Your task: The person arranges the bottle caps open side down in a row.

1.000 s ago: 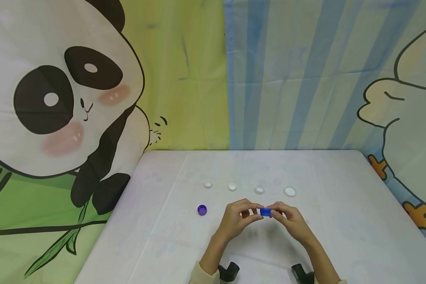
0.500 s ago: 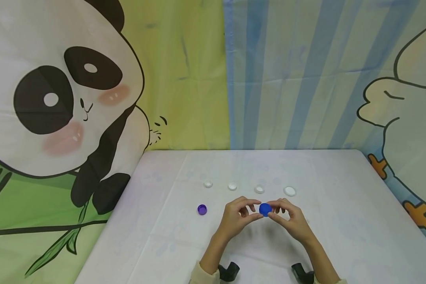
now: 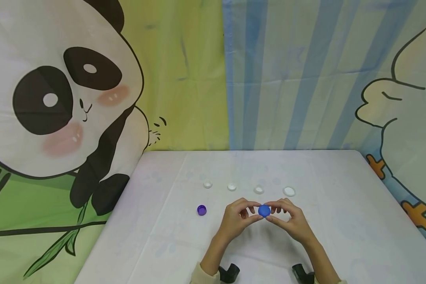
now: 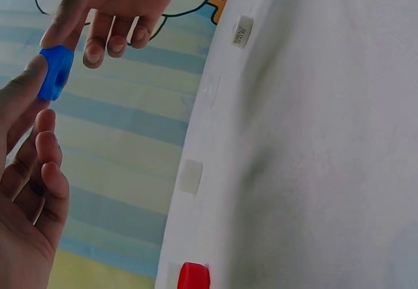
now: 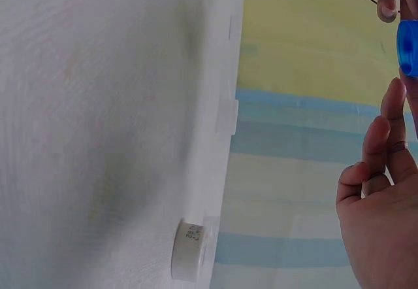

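Observation:
A small round blue cap [image 3: 264, 210] is held up above the white table, its round face turned towards the head camera. My left hand [image 3: 236, 217] pinches its left side between thumb and forefinger. From the right, my right hand [image 3: 292, 221] pinches it the same way, fingertips meeting those of the left. The left wrist view shows the blue cap [image 4: 56, 73] edge-on between both hands, and in the right wrist view the blue cap [image 5: 409, 47] is cut off by the frame edge. The other fingers of both hands are loosely bent.
Several white round caps stand in a row beyond the hands, from the leftmost cap [image 3: 207, 184] to the larger rightmost cap [image 3: 289, 191]. A purple cap [image 3: 201, 210] sits left of my left hand. The left wrist view shows a red cap [image 4: 194, 276]. Printed cloth hangs behind the table [image 3: 163, 244].
The blue cap has turned from side-on to face-on between my fingers, and its visible face now looks lighter. Both hands stay in nearly the same place; the caps on the table have not moved.

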The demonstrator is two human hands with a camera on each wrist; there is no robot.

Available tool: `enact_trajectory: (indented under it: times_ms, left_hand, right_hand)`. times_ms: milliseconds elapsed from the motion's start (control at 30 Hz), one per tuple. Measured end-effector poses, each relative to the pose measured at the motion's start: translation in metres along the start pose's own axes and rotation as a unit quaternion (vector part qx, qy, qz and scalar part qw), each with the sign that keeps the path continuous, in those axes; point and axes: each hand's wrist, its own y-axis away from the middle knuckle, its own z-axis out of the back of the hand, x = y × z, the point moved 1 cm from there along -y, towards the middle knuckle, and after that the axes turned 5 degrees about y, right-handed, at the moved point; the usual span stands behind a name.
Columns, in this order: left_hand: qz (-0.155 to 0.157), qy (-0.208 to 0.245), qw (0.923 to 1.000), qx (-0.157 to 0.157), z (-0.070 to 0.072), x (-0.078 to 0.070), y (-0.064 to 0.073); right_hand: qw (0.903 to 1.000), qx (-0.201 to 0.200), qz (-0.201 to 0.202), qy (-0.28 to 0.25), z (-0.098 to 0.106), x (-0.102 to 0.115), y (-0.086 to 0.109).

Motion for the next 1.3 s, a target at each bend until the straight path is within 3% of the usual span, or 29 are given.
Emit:
enact_trajectory:
  times_ms: [167, 333, 567, 867, 1300]
  left_hand:
    - [0.004, -0.077, 0.9968, 0.019, -0.005, 0.009, 0.003]
    - [0.03, -0.161, 0.9859, 0.036, -0.012, 0.016, 0.004]
    - [0.069, -0.23, 0.9698, 0.043, -0.027, 0.029, 0.004]
    - [0.097, -0.242, 0.9634, 0.06, -0.042, 0.046, 0.007]
    - [0.126, -0.241, 0.9587, 0.083, -0.05, 0.048, 0.01]
  right_hand:
    - [0.9981, 0.005, -0.021, 0.058, -0.008, -0.02, 0.004]
    - [0.9947, 0.013, -0.031, 0.097, -0.013, -0.029, 0.004]
    - [0.9888, 0.036, -0.058, 0.133, -0.017, -0.041, 0.003]
    - [0.9785, 0.048, -0.046, 0.195, -0.025, -0.059, 0.005]
    - [0.9712, 0.085, -0.074, 0.21, -0.027, -0.066, 0.01]
